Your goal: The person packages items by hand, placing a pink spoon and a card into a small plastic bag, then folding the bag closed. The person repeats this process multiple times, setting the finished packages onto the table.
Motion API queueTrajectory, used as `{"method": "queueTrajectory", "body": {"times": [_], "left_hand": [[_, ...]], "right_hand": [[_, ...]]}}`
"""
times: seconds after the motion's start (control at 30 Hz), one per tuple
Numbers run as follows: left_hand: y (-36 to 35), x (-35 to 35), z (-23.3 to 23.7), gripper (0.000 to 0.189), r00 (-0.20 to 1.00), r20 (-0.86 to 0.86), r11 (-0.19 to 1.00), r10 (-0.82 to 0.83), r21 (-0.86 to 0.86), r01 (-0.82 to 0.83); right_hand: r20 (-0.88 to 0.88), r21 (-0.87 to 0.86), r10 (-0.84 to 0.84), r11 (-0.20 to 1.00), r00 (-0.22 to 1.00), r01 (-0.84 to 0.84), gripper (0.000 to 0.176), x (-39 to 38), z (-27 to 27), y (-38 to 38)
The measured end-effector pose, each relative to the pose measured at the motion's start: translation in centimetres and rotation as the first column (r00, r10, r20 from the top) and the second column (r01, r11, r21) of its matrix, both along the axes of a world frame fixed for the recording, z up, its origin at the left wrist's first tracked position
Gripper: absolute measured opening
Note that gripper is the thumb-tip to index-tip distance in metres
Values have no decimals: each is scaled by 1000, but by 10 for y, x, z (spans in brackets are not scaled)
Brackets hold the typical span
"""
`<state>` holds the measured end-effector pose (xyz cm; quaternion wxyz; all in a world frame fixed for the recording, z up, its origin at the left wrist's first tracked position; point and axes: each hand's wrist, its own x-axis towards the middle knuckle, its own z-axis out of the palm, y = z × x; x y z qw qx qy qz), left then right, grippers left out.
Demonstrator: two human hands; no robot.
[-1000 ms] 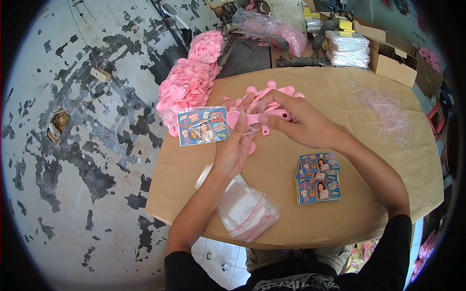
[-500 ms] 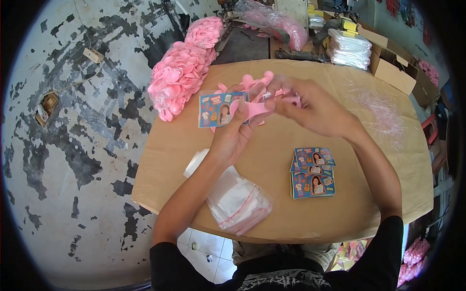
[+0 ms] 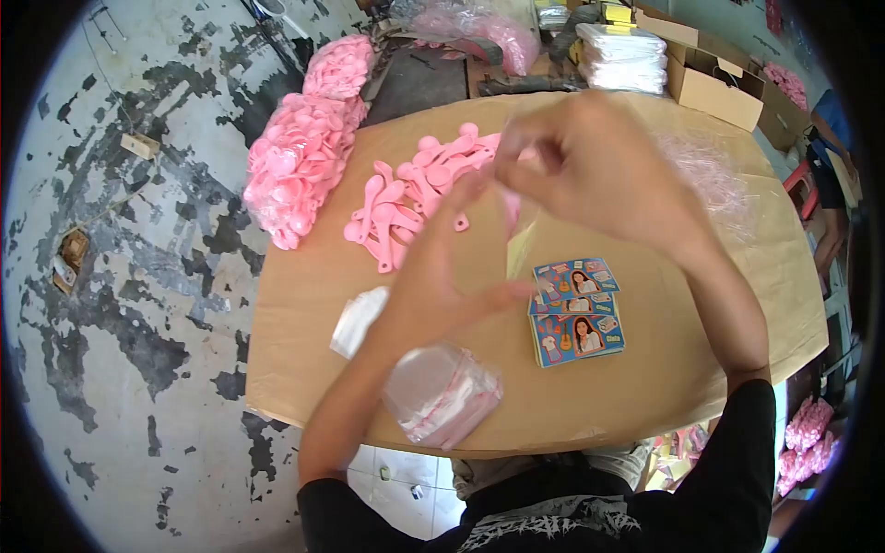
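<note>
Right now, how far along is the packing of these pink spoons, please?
Done: no filled pack is visible. In hand: the right hand pinches a blurred clear bag, left hand beside it. Remaining: many loose pink spoons, the card stack, empty zip bags.

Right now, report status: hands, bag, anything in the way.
Right hand pinching small clear bag, blurred. Left hand open beside it. Pink spoons and printed cards lie on cardboard beneath, apart from hands.

Cardboard-covered table (image 3: 645, 396): pink spoons (image 3: 406, 198) left of the fingers (image 3: 533, 152) of the right hand (image 3: 604, 175); printed cards (image 3: 576, 313) and clear bags (image 3: 442, 392) below them.
</note>
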<state>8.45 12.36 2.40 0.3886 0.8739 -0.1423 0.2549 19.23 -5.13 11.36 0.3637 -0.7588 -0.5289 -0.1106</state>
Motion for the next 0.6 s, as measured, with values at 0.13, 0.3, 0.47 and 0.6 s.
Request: {"method": "queueTrajectory", "body": {"times": [0.13,0.3,0.47,0.6], "left_hand": [[-5,3,-9,52,952,-272,957,-139,-285,58],[7,-1,1,46,764,-409,717,-499,-690,100],[-1,-1,13,38,889,-270,733,-370,-672,101],[-1,-5,15,36,933,-249,700,-261,-714,5]], "right_hand": [[-203,168,129,981,971,-95,27,5,-12,18],[-198,317,213,937,957,-143,31,32,-31,26],[-458,45,257,963,851,-266,17,27,-29,22],[-75,112,152,983,986,-143,17,14,-26,25]]}}
